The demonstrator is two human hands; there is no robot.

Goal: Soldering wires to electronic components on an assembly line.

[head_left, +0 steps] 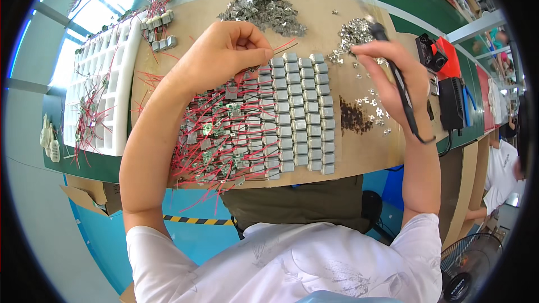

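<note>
Small silver-grey motors (297, 109) stand packed in rows on the brown board (351, 148) in front of me. Over their left side lie small green circuit boards (208, 129) with tangled red wires (188, 151). My left hand (233, 50) is closed in a pinch above the far left of the rows, with a thin red and dark pair of wires (286, 45) sticking out from its fingertips. What else is in that pinch is hidden. My right hand (396, 70) grips a soldering iron (396, 62) like a pen, its blurred tip pointing up and away, apart from the motors.
A heap of silver metal pieces (261, 11) lies at the back, with a smaller pile (355, 32) right of it. A white compartment tray (115, 95) stands left. Scorch marks (355, 116) darken the board. At right sits a black box (451, 104); a fan (469, 269) stands below.
</note>
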